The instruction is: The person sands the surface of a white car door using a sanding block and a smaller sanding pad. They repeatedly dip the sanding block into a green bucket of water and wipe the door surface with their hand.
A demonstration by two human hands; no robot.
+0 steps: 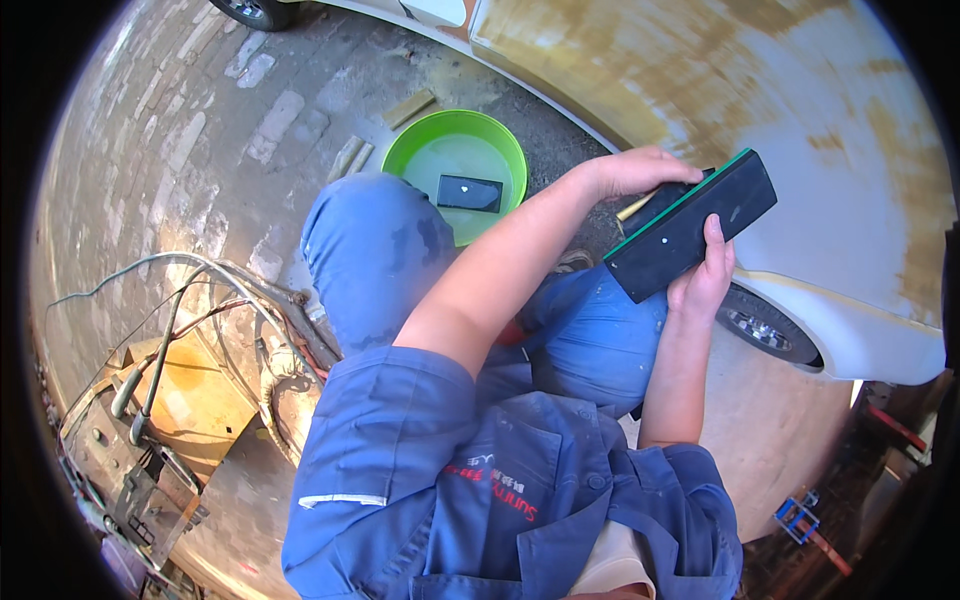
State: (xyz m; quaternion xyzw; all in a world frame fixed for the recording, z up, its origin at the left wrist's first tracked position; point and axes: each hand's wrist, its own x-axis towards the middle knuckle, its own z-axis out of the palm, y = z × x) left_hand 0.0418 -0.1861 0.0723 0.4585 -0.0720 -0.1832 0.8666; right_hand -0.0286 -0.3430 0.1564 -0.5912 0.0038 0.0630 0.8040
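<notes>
A long black sanding block [692, 232] with a green layer along one edge is tilted up in front of the car panel. My right hand [706, 277] grips its lower side, a finger lying across the black face. At its far side my left hand [647, 172] is closed on a dark sheet [652, 203] that looks like sandpaper, with a curled yellowish edge. The sheet lies beside the green layer; part of it and some left fingertips are hidden. A second dark rectangular block [470, 194] sits in cloudy water in a green basin [513, 140].
A vehicle body panel [800, 120] with yellow-brown patches rises at the right, above a wheel [765, 318]. Left of my knees, hoses and cables [190, 262] lie by a yellowish metal machine [190, 385]. Small bars [409, 108] rest on the paved floor by the basin.
</notes>
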